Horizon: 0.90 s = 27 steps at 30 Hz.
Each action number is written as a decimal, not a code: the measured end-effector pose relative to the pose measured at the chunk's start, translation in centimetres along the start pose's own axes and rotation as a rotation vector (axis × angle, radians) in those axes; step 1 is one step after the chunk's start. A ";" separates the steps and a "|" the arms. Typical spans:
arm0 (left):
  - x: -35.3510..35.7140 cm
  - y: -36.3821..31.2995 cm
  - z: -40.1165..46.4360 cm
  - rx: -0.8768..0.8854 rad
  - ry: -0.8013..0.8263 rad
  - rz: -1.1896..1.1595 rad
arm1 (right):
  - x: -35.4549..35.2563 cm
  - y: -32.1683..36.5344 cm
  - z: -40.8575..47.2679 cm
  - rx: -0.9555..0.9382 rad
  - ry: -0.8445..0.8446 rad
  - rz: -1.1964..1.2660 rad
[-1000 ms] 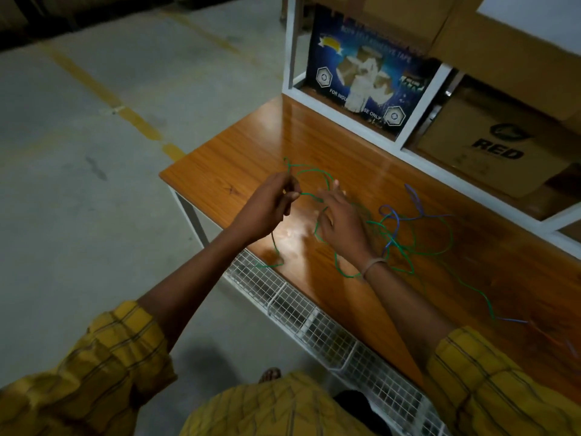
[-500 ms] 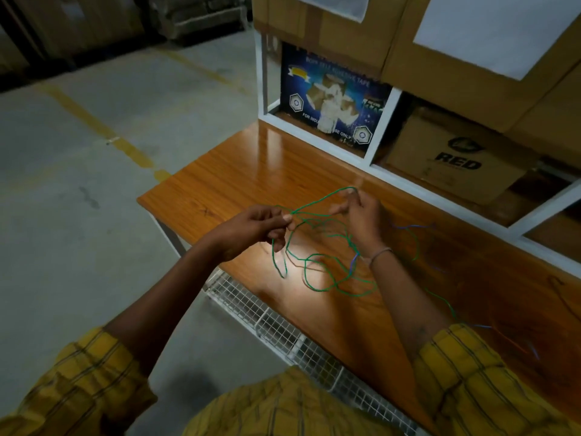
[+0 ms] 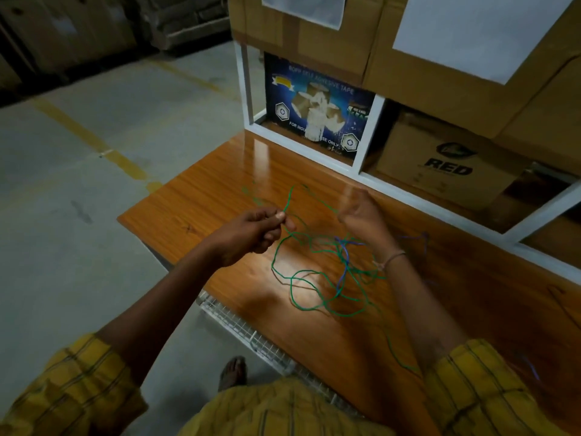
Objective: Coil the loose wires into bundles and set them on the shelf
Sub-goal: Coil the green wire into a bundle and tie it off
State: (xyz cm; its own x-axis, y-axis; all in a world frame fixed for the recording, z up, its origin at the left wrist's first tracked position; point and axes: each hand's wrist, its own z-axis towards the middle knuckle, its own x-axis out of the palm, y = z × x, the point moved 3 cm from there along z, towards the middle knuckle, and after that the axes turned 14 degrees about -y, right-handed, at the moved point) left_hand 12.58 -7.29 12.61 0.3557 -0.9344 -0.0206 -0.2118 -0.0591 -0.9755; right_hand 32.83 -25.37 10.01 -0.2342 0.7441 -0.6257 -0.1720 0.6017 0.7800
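A long green wire [image 3: 303, 272] hangs in loose tangled loops above the wooden table [image 3: 201, 199]. My left hand [image 3: 251, 236] pinches one end of it between thumb and fingers. My right hand [image 3: 361, 215], blurred, is closed on the same green wire further along, and a raised loop spans between the two hands. A blue wire [image 3: 344, 262] is caught in the green loops below my right wrist. More wire trails along the table to the right, partly hidden by my right forearm. The white-framed shelf [image 3: 371, 127] stands behind the table.
A blue adhesive-tape box [image 3: 317, 111] and a brown carton marked RED [image 3: 446, 158] fill the shelf's lower bays, with large cartons [image 3: 377, 36] above. A wire-mesh tray [image 3: 251, 335] runs under the table's front edge. Bare concrete floor [image 3: 94, 184] lies to the left.
The hands have lifted off the table and moved apart, drawing the green wire up into a loop between them. The view has tilted up, showing more of the shelf.
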 end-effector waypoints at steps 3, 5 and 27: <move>-0.2 -1.7 2.2 -0.042 0.108 0.090 | -0.4 3.0 -1.4 -0.480 -0.091 -0.133; -0.3 -3.2 3.1 -0.065 0.220 0.088 | 0.3 4.8 -2.2 -0.664 0.028 -0.031; -1.8 -8.4 13.0 0.030 0.131 -0.440 | 9.0 7.9 -7.0 -0.176 0.408 0.265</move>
State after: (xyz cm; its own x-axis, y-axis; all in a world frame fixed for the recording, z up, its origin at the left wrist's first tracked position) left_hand 25.58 -0.54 18.02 0.2878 -0.8591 0.4232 -0.0393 -0.4522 -0.8911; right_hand 22.71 -15.91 10.67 -0.6396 0.6693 -0.3781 -0.2069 0.3239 0.9232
